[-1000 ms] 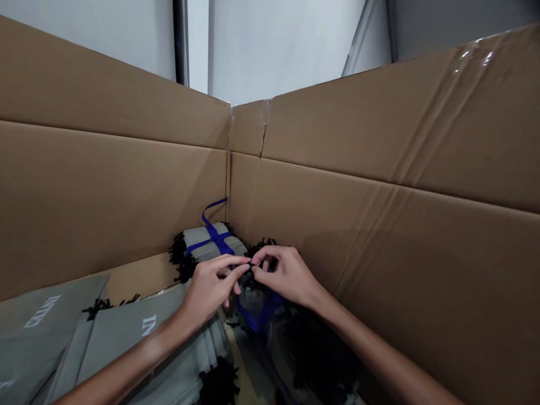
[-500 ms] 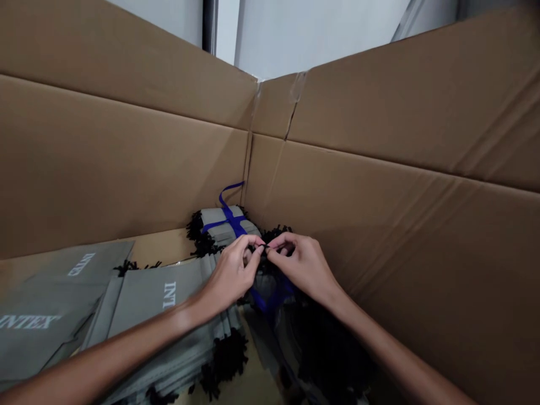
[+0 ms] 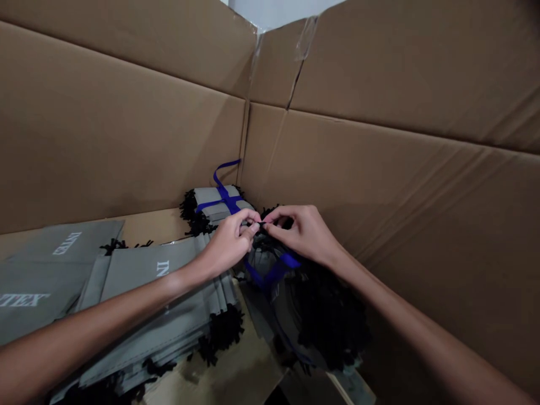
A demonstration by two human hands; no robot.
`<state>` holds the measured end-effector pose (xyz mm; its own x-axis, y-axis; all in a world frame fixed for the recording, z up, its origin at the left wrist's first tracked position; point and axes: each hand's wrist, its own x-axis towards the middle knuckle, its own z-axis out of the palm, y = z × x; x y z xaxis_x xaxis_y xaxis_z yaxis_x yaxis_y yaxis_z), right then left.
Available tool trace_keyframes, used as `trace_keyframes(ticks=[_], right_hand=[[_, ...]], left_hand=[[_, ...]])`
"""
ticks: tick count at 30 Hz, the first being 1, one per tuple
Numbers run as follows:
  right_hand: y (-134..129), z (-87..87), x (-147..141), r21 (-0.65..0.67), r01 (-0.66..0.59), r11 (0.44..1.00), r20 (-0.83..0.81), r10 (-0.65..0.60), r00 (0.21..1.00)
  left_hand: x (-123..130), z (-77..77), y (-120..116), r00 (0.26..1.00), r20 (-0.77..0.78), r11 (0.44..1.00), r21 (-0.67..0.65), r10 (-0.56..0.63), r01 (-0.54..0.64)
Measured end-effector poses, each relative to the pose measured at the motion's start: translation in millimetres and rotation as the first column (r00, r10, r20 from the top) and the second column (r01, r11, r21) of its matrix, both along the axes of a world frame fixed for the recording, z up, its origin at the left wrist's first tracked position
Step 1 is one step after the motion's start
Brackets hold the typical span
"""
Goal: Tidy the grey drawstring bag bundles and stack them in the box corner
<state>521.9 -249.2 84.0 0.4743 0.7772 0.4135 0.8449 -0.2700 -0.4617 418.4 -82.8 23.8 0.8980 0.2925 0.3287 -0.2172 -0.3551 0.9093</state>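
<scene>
Left hand [image 3: 230, 243] and right hand [image 3: 301, 232] pinch black cords [image 3: 265, 239], their ends hidden.

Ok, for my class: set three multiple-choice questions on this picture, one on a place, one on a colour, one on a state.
1. Where does the ribbon-tied grey bundle lie?
A) in a corner of the cardboard box
B) on a shelf
C) on a chair

2. What colour is its ribbon?
A) red
B) white
C) blue

3. What are the left hand and right hand doing?
A) resting apart
B) pinching black strands together
C) holding scissors

Answers:
1 A, two box walls meet behind it.
2 C, blue bands cross the bundle.
3 B, both sets of fingertips meet at the strands.
</scene>
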Motion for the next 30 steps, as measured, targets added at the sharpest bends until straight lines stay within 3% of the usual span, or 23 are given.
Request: trace_keyframes(ticks=[6,14,24,27,30], right_hand=[[-0.4,1.4,3.4,0.009,-0.009,1.000,-0.006,0.009,1.000],[-3.9,-13.9,5.0,0.107,-0.035,0.994,-0.344,0.070,0.936],[-4.2,-11.5,10.4,0.146,-0.135,0.980,-0.417,0.184,0.890],[-5.2,-11.9,11.1,0.133,-0.132,0.982,-0.448,0.179,0.876],[-6.7,-11.9,10.0,0.128,-0.116,0.985,-0.463,0.163,0.871]], left_hand=[[0.2,3.9,-2.0,0.999,-0.014,0.997,-0.065,-0.047,0.046],[-0.8,0.1,-4.7,0.998,0.006,0.996,-0.062,-0.058,0.058],[0.0,-6.7,-4.8,0.998,0.059,0.999,0.005,0.033,-0.034],[-4.0,-2.5,-4.4,0.998,0.060,1.000,0.024,0.005,-0.006],[-6.8,4.9,-1.7,0.998,0.054,0.990,0.138,-0.015,0.008]])
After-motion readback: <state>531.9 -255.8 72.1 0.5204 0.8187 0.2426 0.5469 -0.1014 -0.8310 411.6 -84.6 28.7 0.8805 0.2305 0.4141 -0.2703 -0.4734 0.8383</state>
